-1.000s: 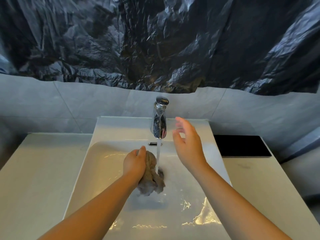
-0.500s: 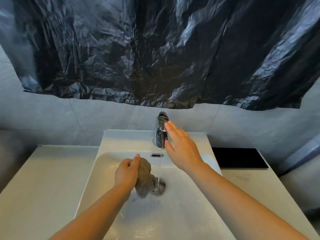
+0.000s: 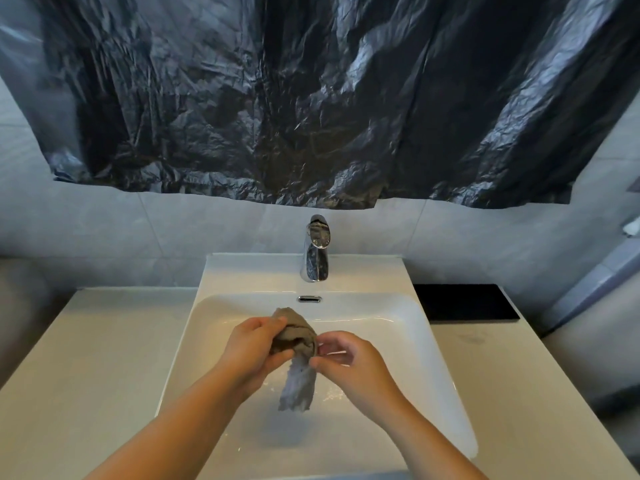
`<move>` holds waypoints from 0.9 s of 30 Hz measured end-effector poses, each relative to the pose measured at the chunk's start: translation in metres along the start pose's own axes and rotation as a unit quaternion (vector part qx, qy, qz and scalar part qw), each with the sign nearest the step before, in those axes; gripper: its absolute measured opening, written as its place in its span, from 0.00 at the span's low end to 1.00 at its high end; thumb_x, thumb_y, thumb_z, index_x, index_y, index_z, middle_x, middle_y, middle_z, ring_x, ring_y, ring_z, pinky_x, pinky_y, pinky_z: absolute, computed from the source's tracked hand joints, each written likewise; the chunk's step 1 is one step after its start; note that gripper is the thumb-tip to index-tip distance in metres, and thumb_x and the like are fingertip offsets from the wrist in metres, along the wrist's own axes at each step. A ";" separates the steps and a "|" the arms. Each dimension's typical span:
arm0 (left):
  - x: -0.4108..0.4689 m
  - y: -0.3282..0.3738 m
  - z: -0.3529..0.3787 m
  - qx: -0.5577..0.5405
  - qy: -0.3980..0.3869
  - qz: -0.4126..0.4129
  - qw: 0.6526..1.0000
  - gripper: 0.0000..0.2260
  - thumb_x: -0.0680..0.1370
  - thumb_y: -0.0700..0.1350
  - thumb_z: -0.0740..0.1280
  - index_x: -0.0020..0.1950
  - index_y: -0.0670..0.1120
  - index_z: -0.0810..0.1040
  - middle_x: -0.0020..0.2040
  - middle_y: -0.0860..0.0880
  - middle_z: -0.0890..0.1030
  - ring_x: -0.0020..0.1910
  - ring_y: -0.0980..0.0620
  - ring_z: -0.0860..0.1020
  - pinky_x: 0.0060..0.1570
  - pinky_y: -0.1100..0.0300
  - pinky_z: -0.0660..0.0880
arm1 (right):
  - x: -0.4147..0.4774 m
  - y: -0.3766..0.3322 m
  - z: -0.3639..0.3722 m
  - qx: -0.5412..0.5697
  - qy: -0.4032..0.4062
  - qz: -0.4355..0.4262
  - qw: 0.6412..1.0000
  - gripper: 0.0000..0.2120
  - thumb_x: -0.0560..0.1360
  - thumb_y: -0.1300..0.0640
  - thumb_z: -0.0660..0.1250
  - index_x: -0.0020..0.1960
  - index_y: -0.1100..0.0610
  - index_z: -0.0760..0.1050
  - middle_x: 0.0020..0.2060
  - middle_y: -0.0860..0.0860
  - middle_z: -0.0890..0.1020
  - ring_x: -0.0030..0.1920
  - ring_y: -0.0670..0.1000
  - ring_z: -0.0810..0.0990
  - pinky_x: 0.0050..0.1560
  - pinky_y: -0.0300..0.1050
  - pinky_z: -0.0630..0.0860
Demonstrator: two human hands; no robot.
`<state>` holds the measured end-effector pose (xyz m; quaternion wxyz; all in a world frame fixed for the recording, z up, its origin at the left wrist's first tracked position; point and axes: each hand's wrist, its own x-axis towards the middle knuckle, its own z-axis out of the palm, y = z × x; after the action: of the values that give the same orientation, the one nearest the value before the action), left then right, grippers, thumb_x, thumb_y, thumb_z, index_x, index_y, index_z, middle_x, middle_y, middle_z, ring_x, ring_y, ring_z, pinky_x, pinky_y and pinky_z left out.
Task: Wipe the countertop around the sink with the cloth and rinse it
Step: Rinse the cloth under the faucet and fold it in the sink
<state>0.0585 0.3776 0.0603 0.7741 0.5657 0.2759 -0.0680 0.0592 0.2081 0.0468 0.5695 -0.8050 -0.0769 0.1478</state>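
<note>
A wet grey-brown cloth (image 3: 297, 336) is bunched over the white sink basin (image 3: 426, 362), its lower end hanging down towards the basin floor. My left hand (image 3: 254, 348) grips the bunched upper part from the left. My right hand (image 3: 349, 362) pinches the cloth's right side with fingers and thumb. The chrome faucet (image 3: 317, 251) stands behind the basin with no water running from it. The pale countertop (image 3: 90, 358) lies on both sides of the sink.
A black flat mat (image 3: 464, 301) lies on the countertop right of the sink. Crumpled black plastic sheeting (image 3: 311, 98) hangs on the tiled wall above the faucet. An overflow slot (image 3: 310, 298) sits in the basin's back wall.
The water stream has stopped. My right hand has left the faucet handle and come down onto the cloth. The cloth is now held up in both hands.
</note>
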 end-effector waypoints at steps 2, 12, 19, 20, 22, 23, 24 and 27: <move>-0.002 -0.004 0.001 0.016 -0.002 0.004 1.000 0.08 0.79 0.40 0.64 0.53 0.36 0.76 0.50 0.36 0.81 0.47 0.44 0.82 0.35 0.58 0.80 | -0.002 0.006 0.000 0.005 0.023 0.007 1.000 0.08 0.70 0.58 0.73 0.48 0.50 0.80 0.43 0.46 0.83 0.44 0.45 0.82 0.44 0.37 0.78; -0.013 0.007 0.009 0.116 0.002 0.054 0.992 0.09 0.74 0.42 0.72 0.50 0.38 0.79 0.46 0.38 0.83 0.42 0.45 0.84 0.39 0.57 0.82 | -0.006 0.004 -0.014 -0.013 0.051 -0.021 0.998 0.03 0.72 0.58 0.70 0.40 0.53 0.80 0.36 0.48 0.82 0.38 0.44 0.80 0.41 0.37 0.77; -0.017 0.018 0.011 0.105 0.021 0.064 0.992 0.10 0.75 0.46 0.71 0.43 0.39 0.82 0.41 0.41 0.84 0.43 0.46 0.83 0.39 0.59 0.80 | -0.016 0.002 0.001 0.022 0.025 -0.009 0.999 0.05 0.71 0.58 0.72 0.45 0.50 0.82 0.41 0.46 0.84 0.41 0.42 0.81 0.42 0.35 0.77; -0.017 0.020 0.011 0.100 0.019 0.061 0.993 0.10 0.75 0.46 0.71 0.45 0.38 0.81 0.42 0.41 0.84 0.43 0.47 0.83 0.39 0.60 0.80 | -0.016 0.002 0.003 0.022 0.033 -0.011 0.999 0.06 0.71 0.57 0.72 0.47 0.50 0.82 0.41 0.45 0.84 0.42 0.42 0.81 0.41 0.33 0.76; -0.019 0.026 0.010 0.083 0.004 0.049 0.995 0.10 0.75 0.46 0.70 0.47 0.38 0.80 0.42 0.41 0.84 0.40 0.50 0.83 0.37 0.61 0.80 | -0.014 0.000 0.004 0.030 0.060 -0.022 0.998 0.07 0.70 0.57 0.73 0.47 0.50 0.81 0.41 0.45 0.83 0.43 0.42 0.80 0.39 0.33 0.76; -0.020 0.030 0.009 0.071 -0.004 0.037 0.997 0.10 0.75 0.45 0.70 0.47 0.37 0.80 0.40 0.42 0.84 0.38 0.51 0.83 0.37 0.61 0.80 | -0.012 -0.002 0.004 0.035 0.075 -0.030 0.996 0.07 0.69 0.57 0.74 0.46 0.50 0.80 0.41 0.46 0.83 0.43 0.42 0.80 0.39 0.34 0.77; -0.020 0.033 0.009 0.062 -0.008 0.022 0.998 0.10 0.75 0.45 0.71 0.47 0.37 0.80 0.39 0.43 0.83 0.38 0.50 0.82 0.37 0.61 0.80 | -0.010 -0.004 0.004 0.034 0.090 -0.039 0.995 0.06 0.69 0.57 0.74 0.44 0.50 0.80 0.40 0.46 0.83 0.43 0.42 0.80 0.40 0.34 0.77; -0.023 0.042 0.005 0.050 -0.020 -0.013 0.998 0.12 0.75 0.45 0.71 0.51 0.37 0.80 0.40 0.42 0.82 0.39 0.48 0.81 0.35 0.61 0.80 | -0.002 -0.012 0.002 -0.023 0.092 -0.075 0.993 0.03 0.71 0.57 0.71 0.40 0.49 0.81 0.37 0.45 0.83 0.41 0.40 0.80 0.39 0.31 0.73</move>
<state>0.0586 0.3834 0.1078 0.7495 0.5985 0.2635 -0.1033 0.0575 0.2137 0.0575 0.5653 -0.8197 -0.0878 0.0283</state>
